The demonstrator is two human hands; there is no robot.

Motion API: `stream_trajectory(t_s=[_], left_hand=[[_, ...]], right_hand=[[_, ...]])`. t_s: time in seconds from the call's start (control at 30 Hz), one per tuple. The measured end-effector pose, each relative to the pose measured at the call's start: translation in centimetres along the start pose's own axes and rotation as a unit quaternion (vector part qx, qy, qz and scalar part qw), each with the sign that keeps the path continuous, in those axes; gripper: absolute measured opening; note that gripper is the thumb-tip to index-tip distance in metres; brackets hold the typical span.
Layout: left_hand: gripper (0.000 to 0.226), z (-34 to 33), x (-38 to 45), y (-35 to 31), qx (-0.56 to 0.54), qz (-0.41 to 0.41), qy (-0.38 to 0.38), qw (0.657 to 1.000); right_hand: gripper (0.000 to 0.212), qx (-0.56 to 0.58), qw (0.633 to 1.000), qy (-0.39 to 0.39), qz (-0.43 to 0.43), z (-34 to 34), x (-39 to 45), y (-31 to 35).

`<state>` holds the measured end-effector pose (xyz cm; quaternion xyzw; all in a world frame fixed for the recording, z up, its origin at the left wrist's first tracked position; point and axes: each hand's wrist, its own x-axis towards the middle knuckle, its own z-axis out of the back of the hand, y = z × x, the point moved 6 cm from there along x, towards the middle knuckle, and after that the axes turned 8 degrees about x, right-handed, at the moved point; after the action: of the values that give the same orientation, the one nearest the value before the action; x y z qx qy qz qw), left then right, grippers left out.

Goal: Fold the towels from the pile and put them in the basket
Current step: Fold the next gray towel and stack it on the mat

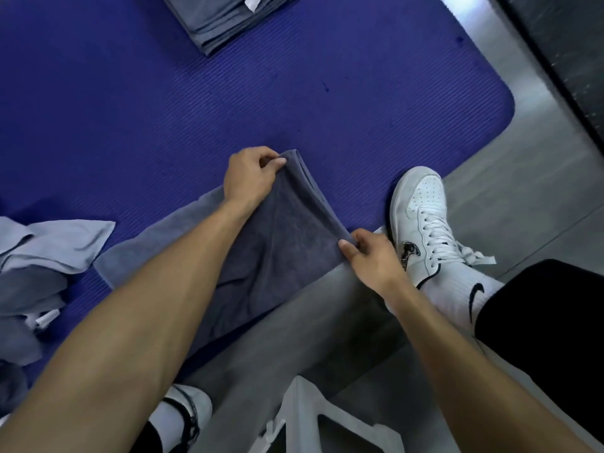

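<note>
- The left hand (250, 173) is pinching the far corner of the towel (277, 243), thumb on top and fingers curled round the doubled edge; the right hand (372, 256) is pinching the near corner of that same edge, thumb pressing the cloth against curled fingers.
- Between the two grips the folded edge is running taut and straight; behind it, toward the person, the towel is lying flat in dark grey layers, and a lighter layer is showing out from under the left forearm.
- The towel is resting on the mat (327, 109), its near end reaching onto the grey floor (539, 204); the right-hand grip is sitting just at the mat's border.
- Just beside the right hand a white shoe (421, 220) is standing with its toe on the mat.
- Well away from the left-hand grip, at the far end of the mat, a stack (222, 21) of folded grey towels is lying; off to the left side a loose pile (36, 273) is lying crumpled.
- Near the person's legs a white frame (327, 426) is showing in part; I cannot tell what it is.
</note>
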<state>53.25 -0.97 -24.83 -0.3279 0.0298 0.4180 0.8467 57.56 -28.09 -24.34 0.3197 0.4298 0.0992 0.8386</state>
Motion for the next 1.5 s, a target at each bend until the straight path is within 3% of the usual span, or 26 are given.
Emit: stream_trajectory(t_s=[0.13,0.3,0.53,0.67,0.83,1.03,1.17,1.23,1.4,1.5], left_hand=[[0.022,-0.3,-0.3,-0.3,0.038,0.015,-0.033,0.999],[0.025,-0.6,-0.2,-1.1,0.079,0.025,-0.035,0.996],[0.014,-0.2,-0.1,-1.8,0.1,0.022,0.041,0.994],[0.012,2.3,-1.9,-1.9,0.029,0.029,0.023,0.999],[0.01,7.6,-5.3,-1.4,-0.012,0.023,-0.018,1.0],[0.02,15.5,-10.3,-0.5,-0.134,0.065,-0.028,0.988],[0.012,22.0,-13.2,-1.3,-0.186,0.089,-0.047,0.977],[0.021,25.7,-15.0,-2.2,-0.189,0.087,-0.064,0.976],[0.007,32.8,-19.8,-4.8,-0.085,0.001,-0.127,0.988],[0.009,35.5,-22.8,-4.7,-0.067,-0.022,-0.176,0.982]], right_hand=[[0.021,-0.052,0.997,-0.052,0.015,-0.2,0.2,-0.3],[0.019,-0.063,0.998,-0.002,0.016,-0.8,0.3,-0.4],[0.014,0.02,1.0,0.014,0.002,0.5,-0.3,0.3],[0.018,0.096,0.995,-0.023,-0.01,1.4,-0.9,0.1],[0.014,0.244,0.97,-0.002,-0.025,2.0,-2.7,2.1],[0.014,0.223,0.969,-0.077,0.073,4.8,-5.6,8.7],[0.013,0.169,0.961,-0.139,0.17,6.8,-8.9,15.3],[0.013,0.142,0.95,-0.164,0.224,8.0,-11.0,19.6],[0.012,0.141,0.918,-0.204,0.309,10.0,-16.0,28.0],[0.013,0.118,0.912,-0.164,0.356,9.9,-18.6,31.7]])
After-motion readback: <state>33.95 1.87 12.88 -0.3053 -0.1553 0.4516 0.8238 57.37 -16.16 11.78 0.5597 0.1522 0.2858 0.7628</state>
